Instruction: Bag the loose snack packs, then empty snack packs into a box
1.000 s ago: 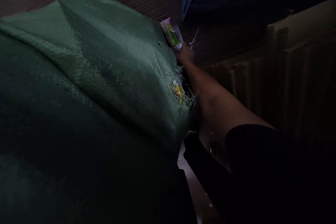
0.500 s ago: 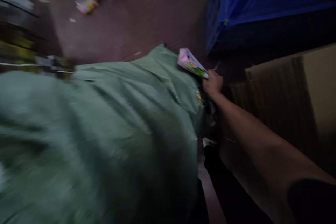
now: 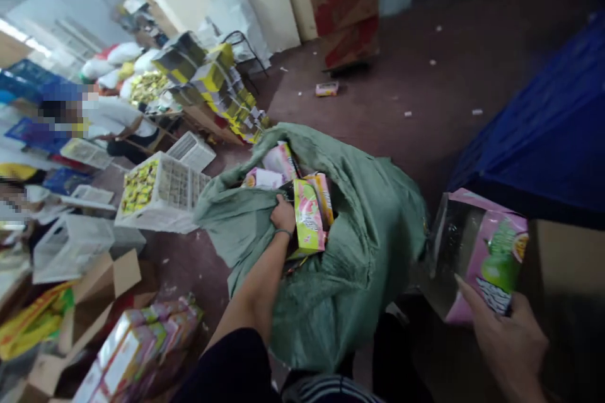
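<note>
In the head camera's view, a person's right hand (image 3: 513, 340) grasps a pink box (image 3: 503, 252) at its lower edge, the thumb lying along the near side, above the floor (image 3: 378, 119) and to the right of a large green woven sack (image 3: 382, 220). The pink box carries a green fruit, a cut orange-yellow fruit and bold black-and-white lettering too blurred to read; a clear panel covers its left part. The left hand (image 3: 283, 214), a thin band at its wrist, reaches into the mouth of the sack with fingers curled beside a green-and-pink box (image 3: 309, 217); whether it is clenched on that box or on the sack's edge cannot be told. Dark, looping script runs across the green-and-pink box, also illegible. An orange-and-pink box (image 3: 322, 192) stands directly behind it, and white-and-pink boxes (image 3: 265, 178) lie farther back inside the sack. At lower left, packed pink-and-white boxes (image 3: 137, 346) sit near an open carton (image 3: 101, 289). A white crate (image 3: 163, 192) holds small yellow-green packets (image 3: 139, 186), a small pink-and-yellow box (image 3: 327, 89) lies on the floor beyond the sack, and a person in a light shirt (image 3: 113, 116) sits at upper left.
</note>
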Action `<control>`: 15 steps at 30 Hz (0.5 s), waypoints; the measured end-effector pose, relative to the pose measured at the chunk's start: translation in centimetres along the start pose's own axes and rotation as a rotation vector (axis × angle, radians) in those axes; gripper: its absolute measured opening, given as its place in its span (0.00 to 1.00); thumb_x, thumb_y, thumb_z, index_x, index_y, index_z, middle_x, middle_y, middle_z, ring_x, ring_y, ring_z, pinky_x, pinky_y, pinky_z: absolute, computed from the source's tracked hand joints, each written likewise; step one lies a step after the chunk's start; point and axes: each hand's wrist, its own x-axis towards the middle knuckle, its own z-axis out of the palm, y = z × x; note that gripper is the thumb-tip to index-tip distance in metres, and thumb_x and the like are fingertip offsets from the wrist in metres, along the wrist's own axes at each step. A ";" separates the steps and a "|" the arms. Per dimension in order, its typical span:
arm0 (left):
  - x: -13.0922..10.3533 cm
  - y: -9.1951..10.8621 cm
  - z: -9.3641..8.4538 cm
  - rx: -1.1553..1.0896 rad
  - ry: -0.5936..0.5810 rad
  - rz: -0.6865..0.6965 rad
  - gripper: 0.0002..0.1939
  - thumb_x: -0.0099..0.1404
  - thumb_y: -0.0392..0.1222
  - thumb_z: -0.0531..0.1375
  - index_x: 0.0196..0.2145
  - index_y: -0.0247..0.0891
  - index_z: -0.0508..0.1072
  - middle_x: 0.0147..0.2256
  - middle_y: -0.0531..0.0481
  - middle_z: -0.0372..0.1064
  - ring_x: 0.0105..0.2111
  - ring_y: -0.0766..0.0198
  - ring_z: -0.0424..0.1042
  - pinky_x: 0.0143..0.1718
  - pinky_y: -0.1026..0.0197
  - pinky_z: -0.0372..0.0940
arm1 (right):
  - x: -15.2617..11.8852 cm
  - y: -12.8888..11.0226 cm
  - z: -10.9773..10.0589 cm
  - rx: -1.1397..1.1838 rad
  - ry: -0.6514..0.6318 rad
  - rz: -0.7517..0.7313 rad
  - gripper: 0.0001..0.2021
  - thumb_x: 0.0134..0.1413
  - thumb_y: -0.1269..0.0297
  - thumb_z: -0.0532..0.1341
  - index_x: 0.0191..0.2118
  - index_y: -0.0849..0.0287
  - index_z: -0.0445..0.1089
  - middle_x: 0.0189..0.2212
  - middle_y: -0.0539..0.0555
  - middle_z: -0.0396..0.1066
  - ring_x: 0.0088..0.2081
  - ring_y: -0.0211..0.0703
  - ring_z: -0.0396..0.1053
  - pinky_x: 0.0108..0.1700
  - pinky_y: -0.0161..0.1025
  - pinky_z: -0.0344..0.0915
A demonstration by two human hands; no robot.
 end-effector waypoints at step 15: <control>-17.3 -22.1 -16.8 -1.139 0.223 0.462 0.25 0.78 0.55 0.47 0.43 0.38 0.78 0.37 0.40 0.75 0.38 0.56 0.76 0.45 0.53 0.74 | -22.7 -13.6 10.2 -0.329 -0.539 -1.600 0.22 0.54 0.49 0.49 0.47 0.42 0.75 0.49 0.62 0.74 0.58 0.72 0.66 0.45 0.71 0.66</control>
